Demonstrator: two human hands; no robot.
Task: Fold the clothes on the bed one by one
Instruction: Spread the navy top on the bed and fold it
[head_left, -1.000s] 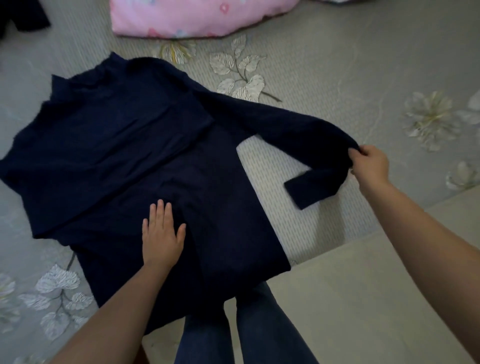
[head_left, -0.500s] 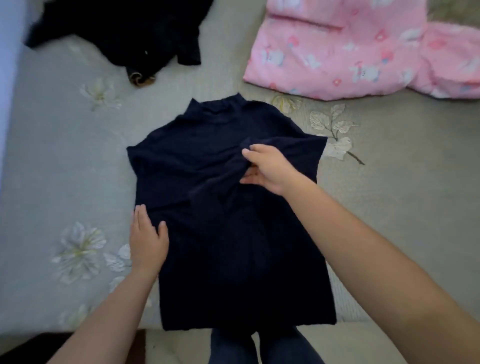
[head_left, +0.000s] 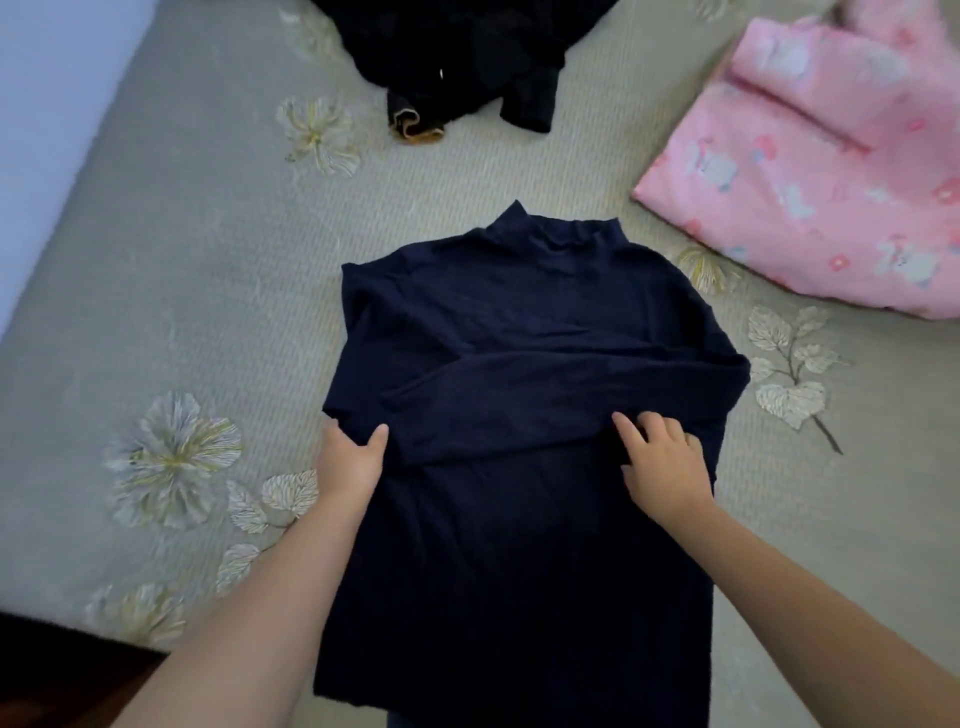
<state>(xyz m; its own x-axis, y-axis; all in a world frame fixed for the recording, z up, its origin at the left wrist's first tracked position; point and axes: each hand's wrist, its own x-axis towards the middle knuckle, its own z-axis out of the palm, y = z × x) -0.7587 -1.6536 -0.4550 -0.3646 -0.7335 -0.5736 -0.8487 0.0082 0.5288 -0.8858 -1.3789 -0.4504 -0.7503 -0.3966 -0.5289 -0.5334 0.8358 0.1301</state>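
A navy high-neck top (head_left: 519, 545) lies flat on the bed, collar away from me, hem hanging over the near edge. Both sleeves are folded across its chest, and the upper one (head_left: 571, 395) runs from the right side to the left. My left hand (head_left: 348, 462) grips the top's left edge at the waist, thumb on the cloth and fingers tucked behind the edge. On the right half, just below the folded sleeve, my right hand (head_left: 665, 467) rests with loosely bent fingers touching the sleeve's lower edge.
A black garment (head_left: 467, 57) lies crumpled at the far side of the bed. A pink printed garment (head_left: 810, 171) is spread at the far right. The grey floral bedspread (head_left: 208, 291) shows on the left, with a pale wall (head_left: 47, 104) beyond it.
My right hand carried the right sleeve across the chest, let it go and slid down to its lower edge. My left hand went from lying flat to gripping the left edge.
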